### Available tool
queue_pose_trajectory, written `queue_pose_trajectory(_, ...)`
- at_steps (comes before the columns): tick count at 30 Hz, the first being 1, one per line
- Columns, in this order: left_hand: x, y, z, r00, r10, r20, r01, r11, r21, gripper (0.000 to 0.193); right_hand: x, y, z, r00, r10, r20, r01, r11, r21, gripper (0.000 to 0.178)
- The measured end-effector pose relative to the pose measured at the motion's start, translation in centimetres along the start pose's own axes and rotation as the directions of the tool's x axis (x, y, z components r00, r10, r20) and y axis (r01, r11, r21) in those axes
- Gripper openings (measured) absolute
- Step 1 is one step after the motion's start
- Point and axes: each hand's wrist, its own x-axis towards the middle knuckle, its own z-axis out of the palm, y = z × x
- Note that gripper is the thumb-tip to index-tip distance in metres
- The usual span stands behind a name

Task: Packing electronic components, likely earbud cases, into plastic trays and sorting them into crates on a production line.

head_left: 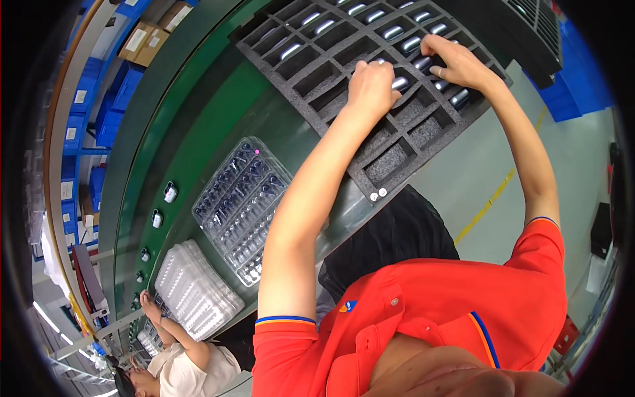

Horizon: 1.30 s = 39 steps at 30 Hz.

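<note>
A dark grey foam tray [423,155] with rows of rectangular pockets lies tilted across the work surface. Many far pockets hold glossy, rounded earbud cases [393,32]; several near ones are bare. My left hand [372,86] is closed over the middle pockets, its fingertips partly hidden. A shiny earbud case [399,83] shows between its thumb and fingers. To the right, my right hand [460,65] pinches a dark earbud case [422,63] between thumb and forefinger, low in the tray. Another case [459,98] sits in a pocket just below that hand.
Left of my left forearm lies a clear plastic tray [239,198] of small dark and clear pieces. Beside it stands a stack of clear trays [195,291]. Small cases [170,192] rest on the green conveyor [198,116]. A co-worker [192,364] reaches toward the line at lower left.
</note>
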Motion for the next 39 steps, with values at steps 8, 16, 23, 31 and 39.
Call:
queue_pose_trajectory(8,0.9,-1.7,-2.5,0.942,-0.049,0.332,0.218,0.841,-0.494,0.030,0.5,2.4,0.4,0.985,-0.025,0.173,0.040,0.995,-0.087,0.036)
queue_pose_trajectory(16,-2.5,-0.5,-5.2,0.958,-0.270,0.092,0.139,0.159,-0.978,0.025,0.1,3.3,0.6,0.987,0.113,0.116,-0.147,0.922,0.359,0.030)
queue_pose_trajectory(23,-13.5,-0.6,-11.6,0.846,-0.423,0.325,0.443,0.217,-0.870,0.019,1.0,-6.4,0.8,0.947,0.253,-0.197,-0.172,0.920,0.352,0.028)
queue_pose_trajectory(31,-21.2,0.0,-14.0,0.781,-0.621,0.055,0.300,0.296,-0.907,0.040,6.6,-23.8,7.3,0.953,-0.157,0.260,-0.125,0.578,0.806,0.018)
queue_pose_trajectory(39,-28.3,0.5,-17.3,0.601,-0.799,0.012,0.458,0.332,-0.825,0.022,8.0,-31.8,10.3,0.778,-0.626,-0.056,0.576,0.674,0.462,0.023)
